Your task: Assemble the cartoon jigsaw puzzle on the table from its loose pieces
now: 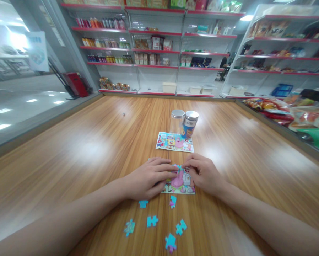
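Observation:
A part-built cartoon jigsaw puzzle [181,183] lies flat on the wooden floor [95,149] in front of me. My left hand [148,178] rests palm down on its left half, fingers stretched toward the middle. My right hand [202,173] sits at the puzzle's upper right, fingers curled in a pinch on a small blue puzzle piece [179,166] at the top edge. Several loose blue pieces [152,220] lie scattered just below the puzzle. Beyond it lies a printed reference picture [174,142].
Two clear tubes with metal lids [184,123] stand behind the reference picture. Store shelves [159,49] with goods line the back wall. Bagged snacks [295,113] are piled at the right. A red cart [75,84] stands at the back left.

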Tool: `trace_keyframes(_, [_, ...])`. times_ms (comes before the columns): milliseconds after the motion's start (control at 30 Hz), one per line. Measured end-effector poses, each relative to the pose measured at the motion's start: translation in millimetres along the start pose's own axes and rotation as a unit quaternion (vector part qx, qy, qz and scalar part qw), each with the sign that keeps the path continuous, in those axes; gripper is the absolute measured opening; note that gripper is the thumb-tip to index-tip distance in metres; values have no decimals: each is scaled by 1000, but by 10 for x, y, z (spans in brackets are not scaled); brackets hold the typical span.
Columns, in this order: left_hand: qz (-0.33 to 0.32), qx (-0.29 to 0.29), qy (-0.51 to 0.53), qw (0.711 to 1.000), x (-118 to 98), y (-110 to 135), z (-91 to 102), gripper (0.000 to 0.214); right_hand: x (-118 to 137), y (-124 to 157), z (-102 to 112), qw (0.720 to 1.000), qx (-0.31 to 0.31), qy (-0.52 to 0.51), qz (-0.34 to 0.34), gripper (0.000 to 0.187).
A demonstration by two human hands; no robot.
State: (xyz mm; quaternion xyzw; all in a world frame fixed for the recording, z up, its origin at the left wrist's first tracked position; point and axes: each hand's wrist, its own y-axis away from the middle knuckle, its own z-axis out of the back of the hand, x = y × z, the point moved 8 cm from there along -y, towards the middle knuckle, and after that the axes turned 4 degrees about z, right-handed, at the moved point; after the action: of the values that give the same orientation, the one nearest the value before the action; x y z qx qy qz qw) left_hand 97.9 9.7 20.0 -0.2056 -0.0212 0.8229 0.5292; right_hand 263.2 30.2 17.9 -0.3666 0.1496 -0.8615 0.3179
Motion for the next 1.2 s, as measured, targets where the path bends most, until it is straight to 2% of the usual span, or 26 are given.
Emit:
trace_keyframes(767, [-7, -15, 11, 1000, -18, -6, 28, 47, -8, 4, -6, 1000, 3, -7, -9, 31])
trace_keyframes(1200, [0, -2, 5, 1000, -8, -4, 14, 49, 8, 4, -7, 1000, 4, -7, -4, 31])
